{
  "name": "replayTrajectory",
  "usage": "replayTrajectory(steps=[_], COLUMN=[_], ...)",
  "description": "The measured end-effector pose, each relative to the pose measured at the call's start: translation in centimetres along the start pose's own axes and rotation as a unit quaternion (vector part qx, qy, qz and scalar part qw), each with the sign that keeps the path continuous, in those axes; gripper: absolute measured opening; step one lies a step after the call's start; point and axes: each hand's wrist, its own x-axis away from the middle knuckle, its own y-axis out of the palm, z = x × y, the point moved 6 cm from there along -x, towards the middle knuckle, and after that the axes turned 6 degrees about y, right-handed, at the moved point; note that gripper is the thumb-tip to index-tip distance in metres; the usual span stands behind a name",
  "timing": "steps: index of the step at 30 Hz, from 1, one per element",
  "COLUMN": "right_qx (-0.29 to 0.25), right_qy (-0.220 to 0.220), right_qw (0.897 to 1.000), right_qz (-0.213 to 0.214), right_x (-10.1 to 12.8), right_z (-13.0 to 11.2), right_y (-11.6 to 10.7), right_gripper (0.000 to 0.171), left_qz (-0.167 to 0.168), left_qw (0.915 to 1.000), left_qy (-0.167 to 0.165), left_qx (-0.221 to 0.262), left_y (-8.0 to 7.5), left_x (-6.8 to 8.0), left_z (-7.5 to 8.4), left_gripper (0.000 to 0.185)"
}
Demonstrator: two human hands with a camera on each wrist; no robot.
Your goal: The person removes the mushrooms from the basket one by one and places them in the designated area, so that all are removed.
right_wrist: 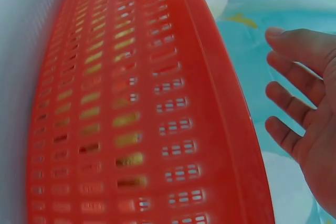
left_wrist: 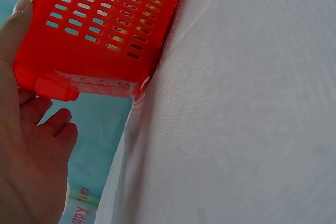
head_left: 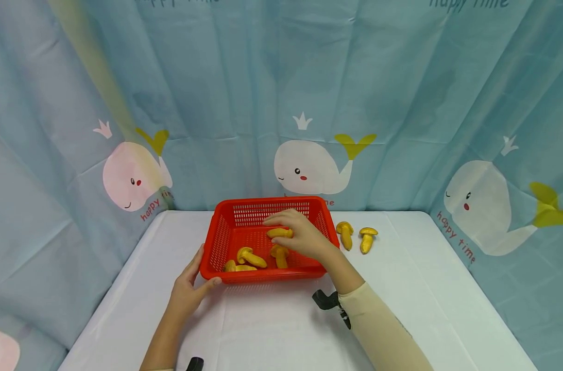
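A red plastic basket (head_left: 262,276) with slotted sides stands on the table. Inside lie several yellow mushrooms, among them one with a long stem (head_left: 252,257) and a mushroom (head_left: 279,256) by the front wall. My left hand (head_left: 188,291) grips the front left corner, its thumb (left_wrist: 16,27) against the front face and its fingers by the rim at the side. Over the basket hovers my right hand (head_left: 300,234), above a mushroom (head_left: 279,233) lying toward the back. In the right wrist view its fingers (right_wrist: 291,103) are spread apart with nothing between them.
Two more mushrooms, one nearer the basket (head_left: 345,235) and one farther right (head_left: 367,239), lie on the white tablecloth (head_left: 415,278). A blue curtain (head_left: 244,103) with whale prints hangs behind and at both sides.
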Motion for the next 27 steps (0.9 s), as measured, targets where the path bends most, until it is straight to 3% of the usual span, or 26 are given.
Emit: replayTrajectory(steps=[27], right_qx=[0.033], right_qy=[-0.028], right_qw=[0.996], right_qz=[-0.072], right_x=[-3.7], right_z=[-1.7], right_y=[5.3], right_gripper=[0.044], left_qz=[-0.008], left_qw=[0.9999], left_qy=[0.007], left_qx=[0.012], left_y=[-0.1], left_x=[0.0], left_z=[0.1], left_gripper=[0.095])
